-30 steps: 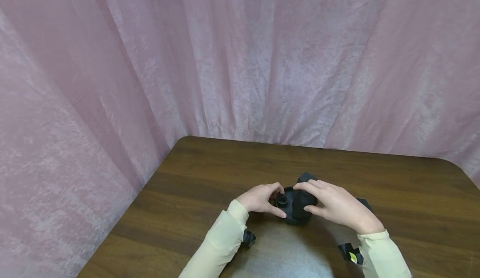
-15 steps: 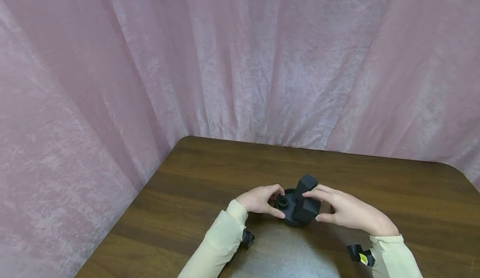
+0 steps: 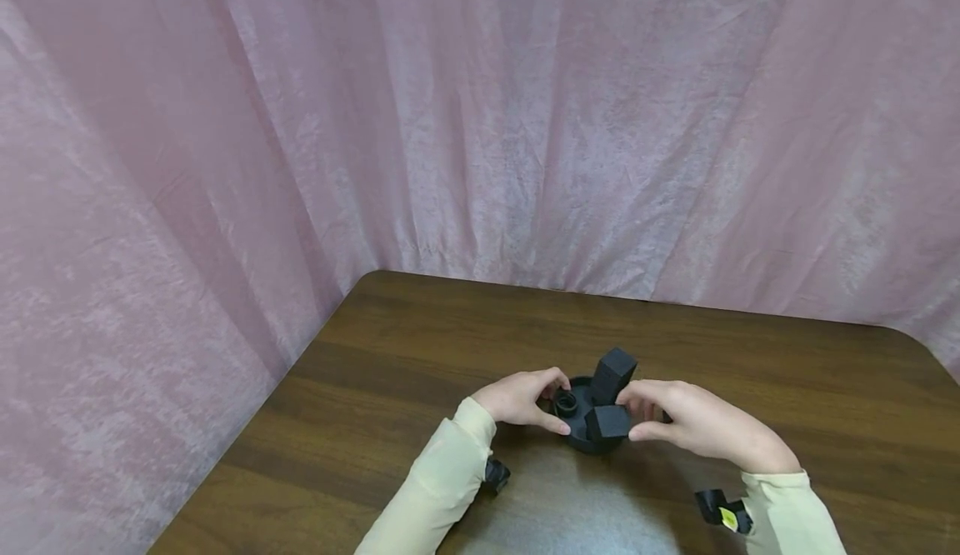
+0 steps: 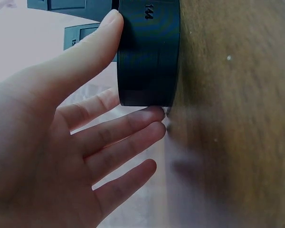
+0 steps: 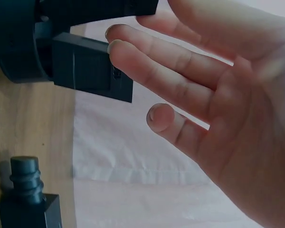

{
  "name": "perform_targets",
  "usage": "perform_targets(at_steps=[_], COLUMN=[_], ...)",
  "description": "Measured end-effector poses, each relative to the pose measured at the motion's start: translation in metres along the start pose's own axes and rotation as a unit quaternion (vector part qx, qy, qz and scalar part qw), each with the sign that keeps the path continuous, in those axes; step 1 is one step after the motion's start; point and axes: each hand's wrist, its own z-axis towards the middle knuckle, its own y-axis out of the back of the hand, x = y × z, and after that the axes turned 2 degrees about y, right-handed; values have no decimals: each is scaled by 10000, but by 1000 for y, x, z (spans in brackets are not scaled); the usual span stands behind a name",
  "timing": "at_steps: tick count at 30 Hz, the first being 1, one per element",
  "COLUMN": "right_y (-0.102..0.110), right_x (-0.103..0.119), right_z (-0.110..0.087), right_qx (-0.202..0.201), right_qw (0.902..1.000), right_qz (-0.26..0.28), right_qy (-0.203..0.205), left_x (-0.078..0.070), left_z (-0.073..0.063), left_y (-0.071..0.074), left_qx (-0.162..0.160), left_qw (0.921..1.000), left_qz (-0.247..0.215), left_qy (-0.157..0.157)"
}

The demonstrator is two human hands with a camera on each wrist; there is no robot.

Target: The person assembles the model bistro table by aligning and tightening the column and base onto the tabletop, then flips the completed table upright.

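Right hand: the right hand (image 3: 693, 423) has dropped from the top of the blocks to their right side. Its fingers (image 5: 152, 59) are nearly straight and rest against the lower block (image 3: 609, 422); the thumb tip sits just below that block. It presses more than grips, with nothing curled round the piece.

Lower block: a dark square block, now seated low at the front right of the round base (image 3: 579, 437). A second ago it was hidden under the hand; half a second ago it was stacked closer under the tall one. In the right wrist view it juts out from the base (image 5: 16, 47) toward the fingers.

Tall block: the tall block (image 3: 613, 372) stands tilted at the back of the base, now uncovered and free of the hand.

Left hand: the left hand (image 3: 519, 398) has barely moved. Thumb (image 4: 92, 47) and relaxed fingers bracket the rim of the base (image 4: 149, 57), steadying it on the table (image 3: 420, 355).

Peg: a small round peg (image 3: 566, 405) rises inside the base, near the left fingertips.

Meaning: judging by the shift, the lower block looks to be seated or nearly seated.

Loose part: a ribbed post on a square foot (image 5: 26, 194) lies on the table, apart from the base.

Surroundings: pink curtain (image 3: 480, 122) behind.
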Motion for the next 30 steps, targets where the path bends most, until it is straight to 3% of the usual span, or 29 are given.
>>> perform_targets(at_steps=[5,9,11,14,22,30], right_y=[-5,-10,-12,-15,-20,-18], right_x=[5,7,7,8,9,8], right_z=[4,5,7,10,18,15], right_qx=[3,-345,-580,-802,-660,-649], right_qw=[10000,9973,9908,9839,9923,9931], right_qz=[64,-344,-639,-898,-849,-817], right_qy=[-69,551,1040,1325,607,532], left_x=[-1,-1,-1,0,-2,1], left_z=[0,0,0,0,1,1], left_y=[0,0,0,0,0,-3], left_qx=[23,28,28,31,-19,-42], left_qw=[10000,10000,10000,10000,10000,10000], left_qz=[-26,-22,-5,8,-29,-31], left_qy=[40,59,37,-11,-90,-69])
